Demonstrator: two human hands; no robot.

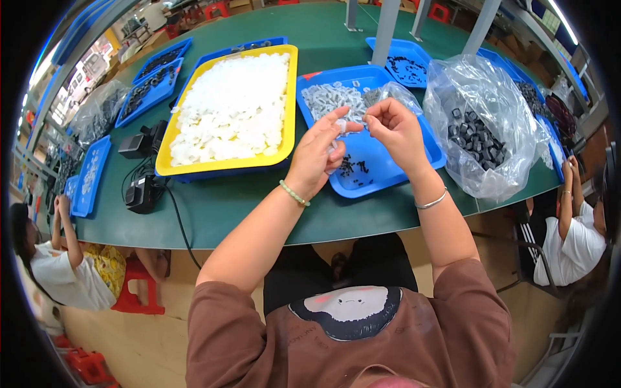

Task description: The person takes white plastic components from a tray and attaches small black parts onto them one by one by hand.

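Over the blue tray [388, 169], my two hands almost meet at the fingertips. My left hand [313, 156] is curled around small whitish plastic pieces [341, 125], with one showing between thumb and fingers. Thumb and forefinger of my right hand [399, 137] are pinched together just beside it; whatever they hold is too small to make out. Below the hands the tray bears grey translucent plastic pieces [328, 97] at its far side. Tiny black parts [353, 167] lie scattered in its near left part.
To the left stands a yellow tray [293, 97] heaped with white pieces. Black power adapters [139, 194] with cables lie beside it. A clear plastic bag [467, 81] of black pieces [479, 139] stands right. Metal posts [386, 32] rise behind. Other people sit at both sides.
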